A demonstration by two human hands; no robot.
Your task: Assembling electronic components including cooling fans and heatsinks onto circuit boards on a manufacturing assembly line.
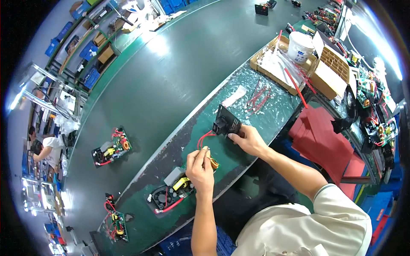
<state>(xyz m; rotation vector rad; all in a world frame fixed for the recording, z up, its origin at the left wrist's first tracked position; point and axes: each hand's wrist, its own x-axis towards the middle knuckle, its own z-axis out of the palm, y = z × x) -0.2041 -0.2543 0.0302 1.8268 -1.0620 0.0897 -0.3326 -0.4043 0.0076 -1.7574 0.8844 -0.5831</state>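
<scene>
My right hand [250, 140] grips a black panel [230, 120] by its near edge, tilted up above the bench. A black socket-like block sticks out of the panel's left side. From it, two red wires [203, 137] curve down to my left hand [200, 168], whose fingertips are pinched around their ends. Just below and partly behind my left hand lies a circuit board assembly [164, 197] with a black fan, a grey metal block, a yellow-wrapped transformer and a thick red wire. A copper coil shows beside my left fingers.
Two more circuit boards lie left, one on the grey conveyor-like surface [112, 147], another on the bench's near end [117, 226]. Loose red wires [259, 99] and white scraps lie beyond the panel. A cardboard tray [265, 70] holds a white bucket [300, 46]. Red sheets [318, 136] sit right.
</scene>
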